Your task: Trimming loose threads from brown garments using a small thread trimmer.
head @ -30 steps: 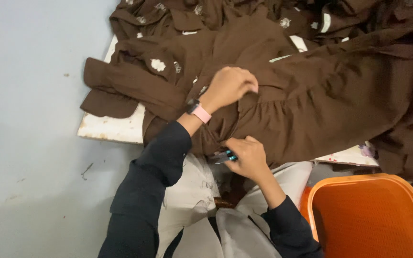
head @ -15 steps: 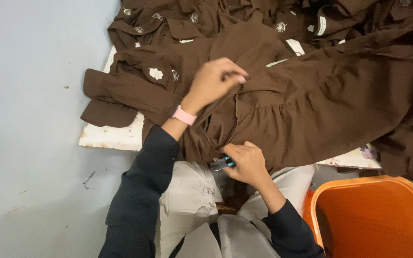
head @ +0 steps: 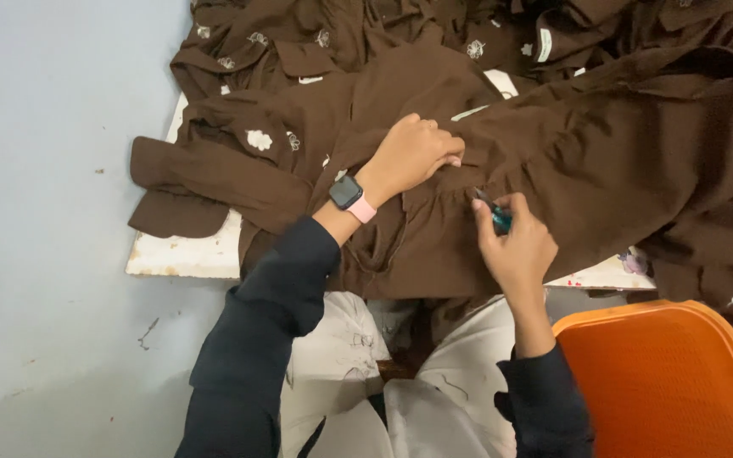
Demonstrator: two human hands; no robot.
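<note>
A brown garment (head: pixel 604 161) with a gathered seam lies spread over a white table (head: pixel 184 254). My left hand (head: pixel 413 153), with a dark watch on a pink strap at the wrist, pinches the brown cloth near the seam. My right hand (head: pixel 515 246) grips a small thread cutter with a blue-green handle (head: pixel 496 217); its metal tip touches the seam just right of my left fingers. Both sleeves are dark.
More brown garments (head: pixel 299 51) with small white embroidered motifs are heaped at the table's back and left. An orange plastic chair (head: pixel 663 382) stands at the lower right. Pale blue floor (head: pixel 44 212) runs along the left. White cloth covers my lap (head: pixel 417 390).
My right hand has risen from the table's front edge up to the seam. My left hand lifted, then came back down and gripped the cloth. The view has shifted slightly.
</note>
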